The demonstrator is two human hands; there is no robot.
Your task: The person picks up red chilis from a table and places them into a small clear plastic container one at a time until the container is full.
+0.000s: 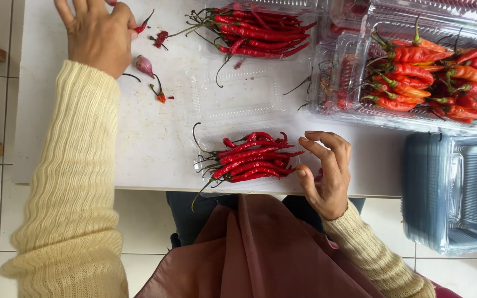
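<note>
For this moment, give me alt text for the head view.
A person in cream sleeves sits at a white table. Their right hand rests beside a clear tray of red chillies; their left hand reaches toward chilli scraps. More filled trays sit farther along.

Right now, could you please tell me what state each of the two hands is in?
Left hand: closed on a small red chilli piece at its fingertips.
Right hand: open, fingers curled, holding nothing, beside the clear plastic tray of red chillies.
</note>
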